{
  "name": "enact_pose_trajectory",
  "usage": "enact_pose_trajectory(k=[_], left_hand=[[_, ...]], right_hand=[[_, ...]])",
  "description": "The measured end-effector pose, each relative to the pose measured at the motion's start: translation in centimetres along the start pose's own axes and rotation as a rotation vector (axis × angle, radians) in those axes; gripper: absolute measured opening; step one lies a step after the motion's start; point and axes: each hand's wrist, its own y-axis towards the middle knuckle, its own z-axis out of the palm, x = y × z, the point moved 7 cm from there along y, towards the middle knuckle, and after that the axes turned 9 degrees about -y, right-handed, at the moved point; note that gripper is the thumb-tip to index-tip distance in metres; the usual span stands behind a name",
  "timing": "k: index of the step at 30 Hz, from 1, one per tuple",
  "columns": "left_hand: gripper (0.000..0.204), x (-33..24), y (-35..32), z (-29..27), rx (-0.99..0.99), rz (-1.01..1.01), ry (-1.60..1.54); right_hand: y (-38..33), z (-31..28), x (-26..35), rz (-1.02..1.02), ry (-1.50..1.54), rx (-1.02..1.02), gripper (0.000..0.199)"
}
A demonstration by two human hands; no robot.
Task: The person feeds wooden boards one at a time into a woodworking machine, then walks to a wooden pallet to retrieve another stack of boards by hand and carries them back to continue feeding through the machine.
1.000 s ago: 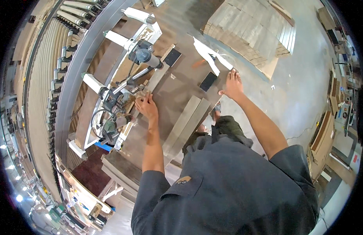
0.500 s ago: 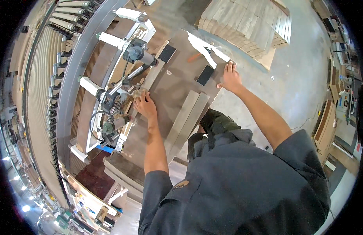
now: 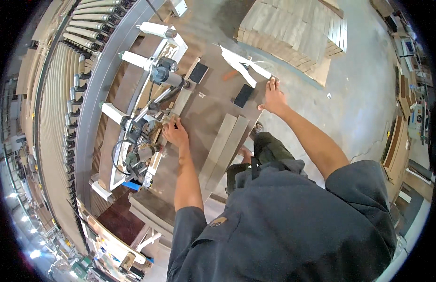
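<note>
My left hand [image 3: 175,133] is at the machine side of the brown worktable [image 3: 206,105], fingers apart and slightly bent beside small wood pieces below a clamped grey motor [image 3: 145,152]. Whether its fingertips press on one of those pieces is hard to see. My right hand [image 3: 275,98] rests over the table's far right corner, thumb spread from the fingers, by the end of a white strip [image 3: 260,69]. Between my hands lie two long grey-brown wooden boards [image 3: 222,145], side by side near the table's front edge. A black rectangular pad [image 3: 243,96] lies close to my right hand.
A second black pad [image 3: 199,73] and an orange-handled tool [image 3: 230,75] lie farther back. White cylinders and another motor [image 3: 164,75] line the machine on the left, beside a grey metal beam [image 3: 93,75]. Stacked boards [image 3: 283,40] stand on the floor at the back right.
The view has shifted slightly. Both hands keep nearly the same places on the table; the left fingers look a little more spread. More of a leg and foot shows beyond the table edge.
</note>
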Motion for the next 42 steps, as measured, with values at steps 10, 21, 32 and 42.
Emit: enact_pose_trajectory(k=[10,21,32,42], left_hand=[[0.028,-0.3,-0.2,-0.1,-0.015,0.082,0.017],[0.031,-0.8,-0.2,-0.1,0.024,-0.017,0.057],[0.030,-2.4,-0.2,-1.0,-0.020,0.041,0.018],[0.036,-1.0,-0.7,-0.2,-0.060,0.066,0.138]], right_hand=[[0.2,1.5,-0.2,-0.013,0.052,0.011,0.137],[-0.1,1.1,-0.5,-0.026,0.092,0.009,0.137],[0.1,1.5,-0.7,-0.024,0.078,-0.028,0.137],[-0.3,0.1,-0.3,-0.036,0.087,0.068,0.135]])
